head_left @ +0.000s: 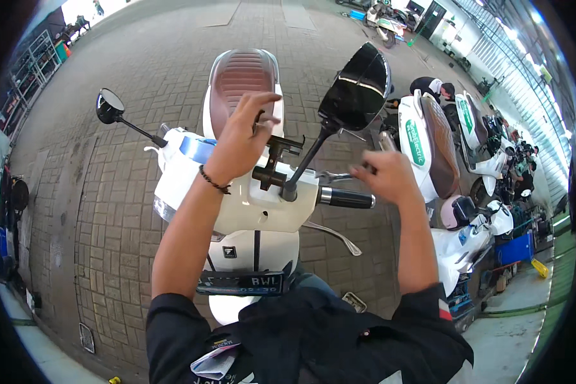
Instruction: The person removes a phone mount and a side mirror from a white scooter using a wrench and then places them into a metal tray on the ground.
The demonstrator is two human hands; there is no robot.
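Observation:
In front of me stands a white scooter (240,224), its front panel and number plate facing me. My left hand (246,131) is raised above the handlebar cover, fingers bent and apart. A small dark piece shows between its fingers; I cannot make out what it is. Just right of that hand, a black phone holder (275,163) is clamped beside the stem of the large black mirror (358,89). My right hand (390,178) hovers past the end of the black handlebar grip (349,198), fingers loosely bent and apart. It touches nothing that I can see.
The scooter's brown seat (242,89) lies beyond the handlebar, and a smaller mirror (110,105) sticks out left. On the right, more white scooters (416,131) stand in a row, with a person (434,88) crouching among them. Metal shelves (35,61) line the far left.

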